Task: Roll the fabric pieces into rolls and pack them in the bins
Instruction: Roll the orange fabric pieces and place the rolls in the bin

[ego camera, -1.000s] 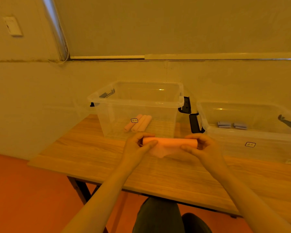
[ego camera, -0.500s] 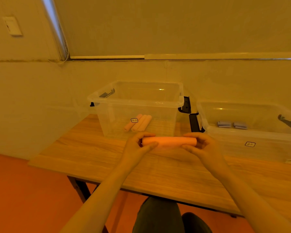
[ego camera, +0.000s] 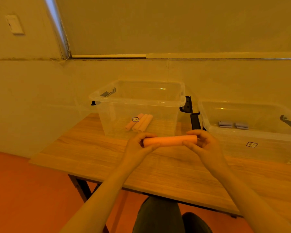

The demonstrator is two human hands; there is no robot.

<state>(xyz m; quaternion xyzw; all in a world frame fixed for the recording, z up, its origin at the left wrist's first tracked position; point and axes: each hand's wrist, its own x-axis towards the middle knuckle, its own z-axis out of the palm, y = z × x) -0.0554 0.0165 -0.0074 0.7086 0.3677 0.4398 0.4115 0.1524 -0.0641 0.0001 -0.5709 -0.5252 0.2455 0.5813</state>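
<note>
A tightly rolled pink fabric roll (ego camera: 170, 140) lies level just above the wooden table (ego camera: 97, 157), in front of the left bin. My left hand (ego camera: 139, 145) grips its left end and my right hand (ego camera: 203, 142) grips its right end, fingers curled round it. The clear left bin (ego camera: 138, 100) holds three pink rolls (ego camera: 139, 122) lying side by side on its floor. The clear right bin (ego camera: 259, 137) holds small blue-grey rolls (ego camera: 233, 124) near its back.
Black bin latches (ego camera: 191, 113) stand in the gap between the two bins. A wall runs close behind the table. The table's left and front edges drop to an orange floor (ego camera: 23, 190). My knees (ego camera: 160, 214) are under the front edge.
A loose flap of fabric hung below the roll a second ago; it is now wound in, and the roll is a smooth closed cylinder. Both hands stay at its ends.
</note>
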